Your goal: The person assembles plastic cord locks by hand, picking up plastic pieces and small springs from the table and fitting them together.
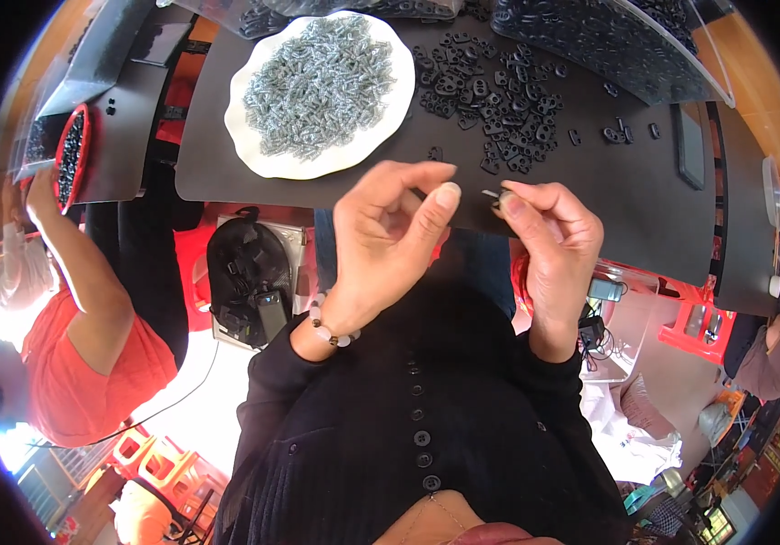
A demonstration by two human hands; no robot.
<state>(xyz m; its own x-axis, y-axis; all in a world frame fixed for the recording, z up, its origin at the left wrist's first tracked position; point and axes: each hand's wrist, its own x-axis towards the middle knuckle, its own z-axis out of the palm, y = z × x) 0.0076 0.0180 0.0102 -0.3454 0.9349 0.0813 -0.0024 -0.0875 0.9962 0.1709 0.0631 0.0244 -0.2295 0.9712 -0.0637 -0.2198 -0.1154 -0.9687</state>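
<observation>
My right hand (549, 241) pinches a small black plastic piece (497, 203) between thumb and forefinger. A thin silvery spring (490, 193) pokes out of it to the left. Facing it, my left hand (390, 238) has its thumb and forefinger slightly apart, with nothing visible between the tips; the other fingers are curled. Both hands hover over the dark table's near edge. Beyond them a white scalloped plate (243, 145) holds a heap of small metal springs (322, 86). Right of the plate lie many loose black plastic cord-lock pieces (521, 109), some with two holes.
A clear bin (608, 54) of black parts stands at the back right. A dark phone-like slab (688, 145) lies near the right edge. At left, a co-worker's arm (85, 245) reaches to a red-rimmed tray (84, 136). A black bag (249, 268) sits below the table.
</observation>
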